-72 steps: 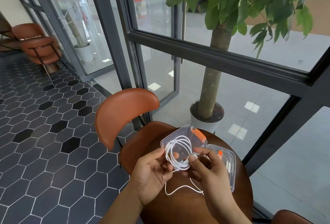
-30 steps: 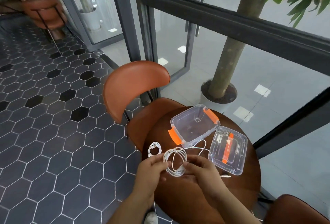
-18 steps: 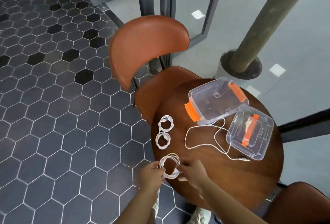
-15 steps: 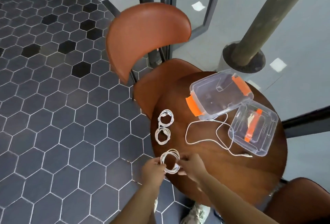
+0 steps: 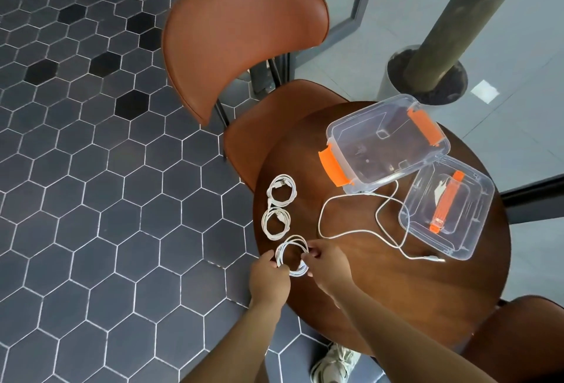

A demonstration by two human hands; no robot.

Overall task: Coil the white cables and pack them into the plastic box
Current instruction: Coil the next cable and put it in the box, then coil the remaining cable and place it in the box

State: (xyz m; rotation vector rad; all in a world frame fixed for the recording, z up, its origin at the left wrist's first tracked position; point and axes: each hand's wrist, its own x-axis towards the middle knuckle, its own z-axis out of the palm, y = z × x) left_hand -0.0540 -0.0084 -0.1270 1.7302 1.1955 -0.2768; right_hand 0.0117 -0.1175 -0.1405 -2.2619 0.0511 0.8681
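A coiled white cable [image 5: 292, 256] lies at the left near edge of the round wooden table [image 5: 412, 285]. My left hand [image 5: 268, 278] pinches its left side and my right hand [image 5: 328, 263] pinches its right side. Two more coiled white cables [image 5: 281, 190] [image 5: 276, 223] lie in a row just beyond it. A loose, uncoiled white cable [image 5: 360, 223] snakes across the table's middle. The clear plastic box [image 5: 387, 144] with orange latches stands open at the far side, with nothing visible inside. Its clear lid [image 5: 448, 210] lies beside it on the right.
A brown leather chair [image 5: 244, 34] stands against the table's far left. Another brown seat [image 5: 518, 340] shows at the lower right. A potted tree trunk [image 5: 442, 25] stands behind glass. Dark hexagon floor tiles [image 5: 91, 199] spread to the left; a shoe [image 5: 332, 364] shows below.
The view has tilted down from the window to the table. Both hands have brought the coiled cable down to the table's left edge, next to two other coils.
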